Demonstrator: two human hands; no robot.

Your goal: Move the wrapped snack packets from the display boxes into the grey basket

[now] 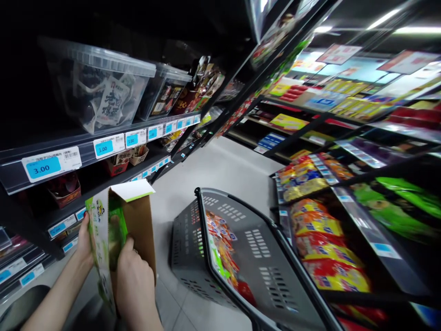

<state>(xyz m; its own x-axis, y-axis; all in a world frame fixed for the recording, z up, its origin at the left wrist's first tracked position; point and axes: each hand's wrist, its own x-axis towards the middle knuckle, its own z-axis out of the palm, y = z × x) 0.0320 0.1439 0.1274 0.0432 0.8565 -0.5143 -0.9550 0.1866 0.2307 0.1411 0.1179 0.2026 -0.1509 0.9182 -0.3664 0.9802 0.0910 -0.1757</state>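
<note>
My left hand (pixel 84 241) grips the outer side of an open cardboard box (pixel 141 230) printed green and white, with its white flap up. My right hand (pixel 134 280) reaches into the box opening, fingers closed on green packets (pixel 117 232) inside. The box is held in front of the lower left shelves. A dark grey shopping basket (pixel 251 257) stands on the floor just to the right, holding several colourful snack packets.
Left shelves (pixel 86 151) carry clear bins, small boxes and blue 3.00 price tags. Right shelves (pixel 344 193) hold rows of yellow, red and green snack bags. A pale tiled aisle floor (pixel 223 165) runs between them.
</note>
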